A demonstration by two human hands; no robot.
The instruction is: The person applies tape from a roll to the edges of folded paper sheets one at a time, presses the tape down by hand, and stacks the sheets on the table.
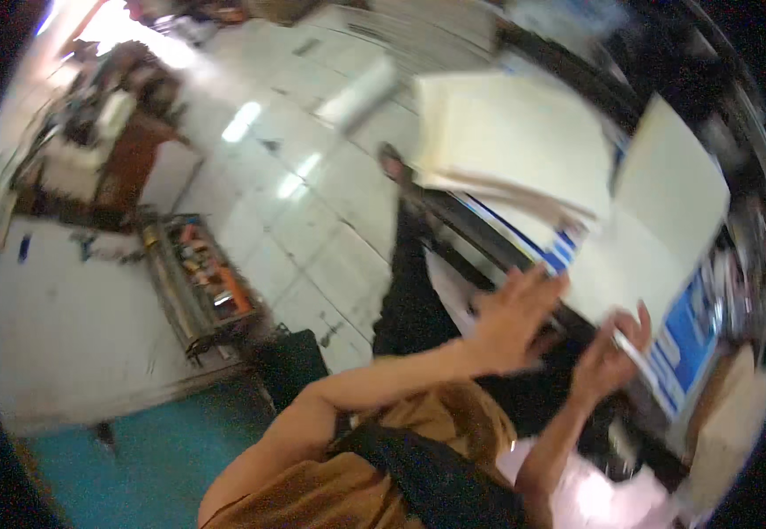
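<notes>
My left hand (515, 322) hovers by the near edge of the worktop, palm down, fingers stretched out and apart, with nothing in it. To its right, my right hand (608, 360) grips a slim white stick (635, 354); motion blur hides its exact kind. Just beyond that hand lies a folded cream sheet (674, 207), its far half tilted up. Left of the sheet is a thick stack of cream sheets (524, 128). A blue and white printed sheet (690, 339) shows beneath the folded one.
A long metal tray of tools (202, 278) rests at the left, near a pale tabletop (74, 309) with a teal front. Pale floor tiles (330, 264) show in the middle. Tan cardboard (727, 423) and stacked items (744, 282) line the right side.
</notes>
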